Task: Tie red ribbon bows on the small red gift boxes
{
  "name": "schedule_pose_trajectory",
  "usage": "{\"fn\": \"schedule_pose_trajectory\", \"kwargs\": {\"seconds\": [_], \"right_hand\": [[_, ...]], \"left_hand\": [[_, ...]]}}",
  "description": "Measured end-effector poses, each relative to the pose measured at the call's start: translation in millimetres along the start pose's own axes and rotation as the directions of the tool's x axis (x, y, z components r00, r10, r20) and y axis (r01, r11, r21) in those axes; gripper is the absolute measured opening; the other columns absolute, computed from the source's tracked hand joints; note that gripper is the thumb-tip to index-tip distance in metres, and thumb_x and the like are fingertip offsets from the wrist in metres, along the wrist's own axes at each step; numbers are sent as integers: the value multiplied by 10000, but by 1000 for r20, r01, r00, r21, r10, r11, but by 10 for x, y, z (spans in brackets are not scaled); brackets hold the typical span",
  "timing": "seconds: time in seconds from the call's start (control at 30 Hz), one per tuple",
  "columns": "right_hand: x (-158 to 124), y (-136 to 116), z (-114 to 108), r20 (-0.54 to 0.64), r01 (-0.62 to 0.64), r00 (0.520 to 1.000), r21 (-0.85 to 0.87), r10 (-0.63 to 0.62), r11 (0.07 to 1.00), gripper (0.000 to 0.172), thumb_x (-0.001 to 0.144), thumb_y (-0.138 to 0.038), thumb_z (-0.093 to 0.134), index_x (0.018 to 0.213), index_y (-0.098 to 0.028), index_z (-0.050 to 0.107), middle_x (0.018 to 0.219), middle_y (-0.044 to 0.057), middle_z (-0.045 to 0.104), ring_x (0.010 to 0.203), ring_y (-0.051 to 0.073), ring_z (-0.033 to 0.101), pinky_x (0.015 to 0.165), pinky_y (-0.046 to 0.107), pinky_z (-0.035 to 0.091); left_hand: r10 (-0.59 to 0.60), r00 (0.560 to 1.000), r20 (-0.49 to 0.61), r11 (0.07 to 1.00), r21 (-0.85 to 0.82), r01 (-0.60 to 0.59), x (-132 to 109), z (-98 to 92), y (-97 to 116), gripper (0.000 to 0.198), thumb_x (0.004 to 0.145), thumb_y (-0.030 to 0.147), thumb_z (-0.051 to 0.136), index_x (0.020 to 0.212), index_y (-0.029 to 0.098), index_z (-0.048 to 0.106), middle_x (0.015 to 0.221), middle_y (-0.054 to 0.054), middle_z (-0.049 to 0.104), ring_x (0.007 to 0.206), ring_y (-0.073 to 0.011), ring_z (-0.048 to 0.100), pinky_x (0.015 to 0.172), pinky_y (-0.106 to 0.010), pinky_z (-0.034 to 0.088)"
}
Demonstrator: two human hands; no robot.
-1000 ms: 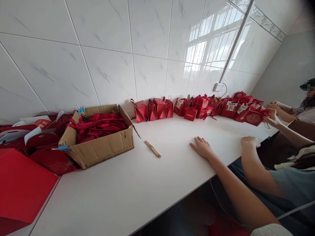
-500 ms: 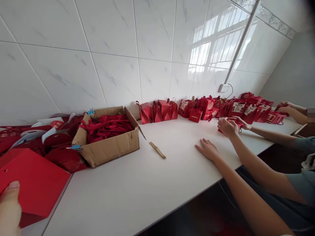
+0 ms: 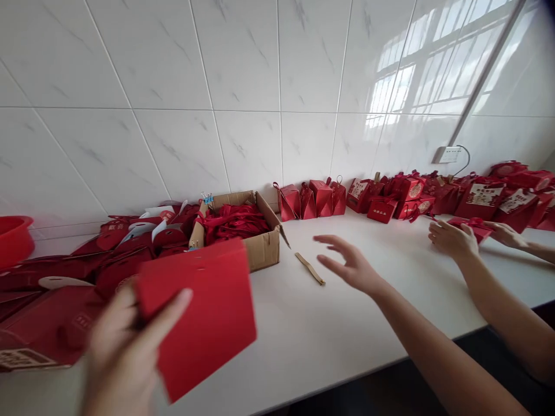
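Observation:
My left hand [image 3: 130, 341], a little blurred, grips a flat red paper box [image 3: 208, 318] with its thumb across the front, low over the table's left part. Raised above the table, my right hand [image 3: 351, 268] has its fingers apart and nothing in them. A gold ribbon strip [image 3: 310, 268] lies on the white table [image 3: 277, 358] just left of that hand. Behind the held box stands a cardboard box [image 3: 264, 248] filled with red ribbons [image 3: 236, 222].
Flat red boxes [image 3: 117, 254] are piled at the left, near a red bowl [image 3: 15, 240]. Folded red boxes [image 3: 321, 199] line the tiled wall. At the right, a person's hands [image 3: 455, 240] hold a small red box [image 3: 477, 228].
The view has swung left. My left hand has brought the flat red box rightward, in front of the cardboard box. My right hand has lifted off the table and moved nearer the gold strip.

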State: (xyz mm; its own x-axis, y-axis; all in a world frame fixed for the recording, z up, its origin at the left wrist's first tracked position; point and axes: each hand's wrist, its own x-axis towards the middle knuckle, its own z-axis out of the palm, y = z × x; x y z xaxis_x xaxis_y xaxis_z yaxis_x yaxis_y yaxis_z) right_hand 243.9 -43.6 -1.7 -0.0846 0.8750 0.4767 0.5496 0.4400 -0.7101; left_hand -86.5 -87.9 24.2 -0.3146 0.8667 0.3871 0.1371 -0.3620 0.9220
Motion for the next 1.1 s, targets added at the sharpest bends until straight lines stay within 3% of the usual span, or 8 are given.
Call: {"fn": "schedule_pose_trajectory", "kwargs": {"seconds": [0.13,0.27,0.37,0.53,0.7,0.8,0.9,1.1], "right_hand": [[148,-437,483,267,63,930,557,-251,828,758,807,-356,667,1439,-320,251,1261,75,577,1200,229,520,1006,436,418],[169,-373,768,196,-46,969,742,-152,668,795,806,-325,680,1442,-354,204,1156,53,618,1074,213,595,918,416,492],[136,-249,856,112,-15,987,769,-111,639,798,793,-292,700,1425,-376,220,1140,36,629,1023,206,619,912,421,495],[74,-177,889,83,-26,995,744,-54,667,762,801,-298,692,1416,-391,251,1127,33,640,1023,215,617,883,415,512],[31,-128,916,57,-64,998,688,34,723,501,790,-294,702,1240,-319,484,948,22,650,881,189,613,796,357,518],[27,-132,910,63,-113,993,649,96,752,266,767,-327,717,987,-267,578,876,15,621,786,173,581,682,306,501],[30,-188,890,73,-128,992,658,106,742,212,770,-357,706,902,-249,581,897,19,605,776,168,565,659,295,485],[14,-262,930,133,-208,977,748,165,630,200,774,-391,691,890,-241,627,1146,49,590,932,208,574,746,324,499]], "left_hand": [[-125,960,251,963,-201,178,54,537,19,412,612,319,789,965,197,615,904,-27,709,796,-213,657,709,-308,548],[-155,932,328,945,-224,236,13,770,-118,366,666,338,741,954,176,584,885,-54,690,812,-221,652,707,-320,538],[-140,939,315,957,-200,209,-1,824,-202,385,696,333,717,995,188,523,939,-63,669,850,-214,649,739,-318,532],[-67,958,280,971,-204,128,0,855,-251,666,732,309,691,1276,306,308,1011,-41,647,859,-209,656,724,-318,535],[-48,935,353,999,0,52,9,814,-341,271,790,364,634,1002,227,536,981,-64,641,845,-224,639,724,-322,510],[-3,941,339,996,80,-26,27,797,-408,206,814,364,612,937,218,535,940,-58,622,856,-217,625,769,-328,496],[71,948,310,992,75,-99,34,813,-450,189,821,342,607,944,213,545,1069,-82,603,994,-232,600,835,-327,479],[-49,934,353,999,12,48,1,808,-415,252,808,359,625,1012,213,595,1148,-97,644,1005,-259,627,805,-342,505]]}}
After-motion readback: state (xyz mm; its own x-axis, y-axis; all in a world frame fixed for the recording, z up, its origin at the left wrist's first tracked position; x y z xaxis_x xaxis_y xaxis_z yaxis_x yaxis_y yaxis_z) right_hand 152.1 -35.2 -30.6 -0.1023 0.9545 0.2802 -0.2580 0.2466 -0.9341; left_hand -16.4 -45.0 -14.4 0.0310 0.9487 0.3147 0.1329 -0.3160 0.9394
